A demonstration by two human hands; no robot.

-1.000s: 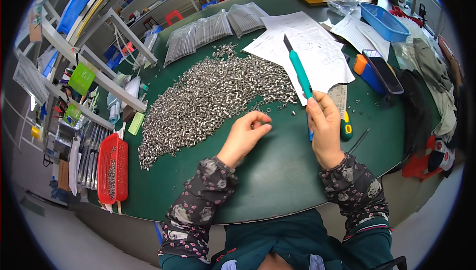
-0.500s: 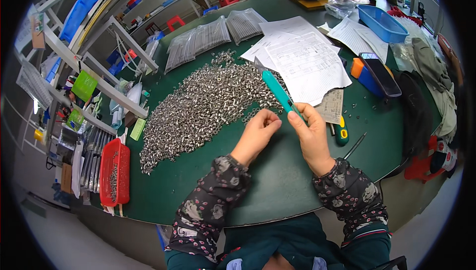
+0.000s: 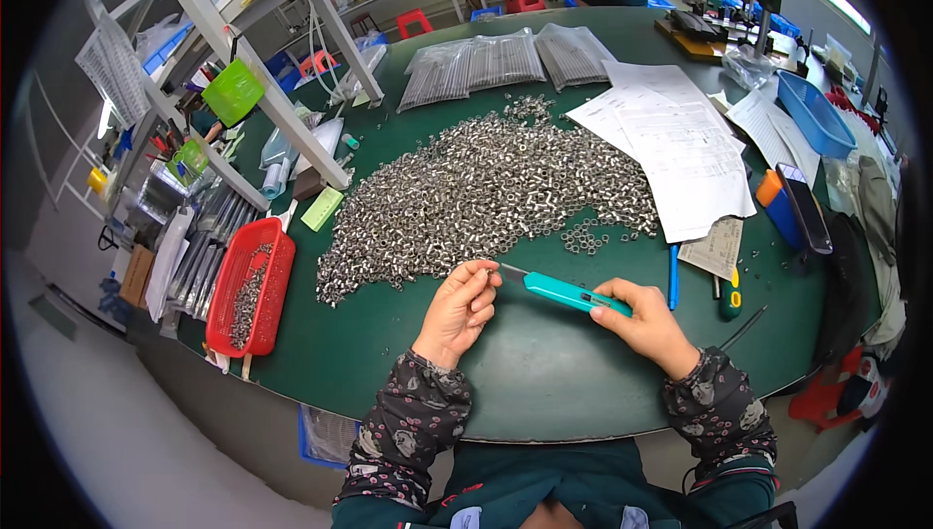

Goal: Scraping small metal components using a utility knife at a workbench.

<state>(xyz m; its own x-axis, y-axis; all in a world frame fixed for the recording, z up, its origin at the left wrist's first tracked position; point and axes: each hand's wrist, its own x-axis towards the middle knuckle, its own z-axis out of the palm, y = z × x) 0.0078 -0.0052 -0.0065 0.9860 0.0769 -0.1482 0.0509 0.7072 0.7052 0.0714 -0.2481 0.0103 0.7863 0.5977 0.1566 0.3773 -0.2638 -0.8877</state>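
Note:
My right hand (image 3: 643, 320) grips a teal utility knife (image 3: 559, 292) by its rear end. The knife's metal blade (image 3: 512, 273) is out and points left, its tip at the fingertips of my left hand (image 3: 459, 310). Those fingers are pinched together on a small metal ring (image 3: 493, 276), mostly hidden by them. Just beyond both hands spreads a broad pile of small shiny metal rings (image 3: 476, 194) on the green table (image 3: 544, 388). A small loose group of rings (image 3: 585, 237) lies at the pile's near right edge.
At the left edge stands a red basket (image 3: 279, 286) holding more small metal parts. Bagged rods (image 3: 501, 60) lie behind the pile. Paper sheets (image 3: 680, 165), a blue pen (image 3: 673, 276), a yellow-green handle (image 3: 731, 294) and a phone (image 3: 803, 206) are on the right.
The knife has swung from pointing up and away to pointing left, with its blade now at my left fingertips. My left hand has turned its fingers upward. The whole view has shifted.

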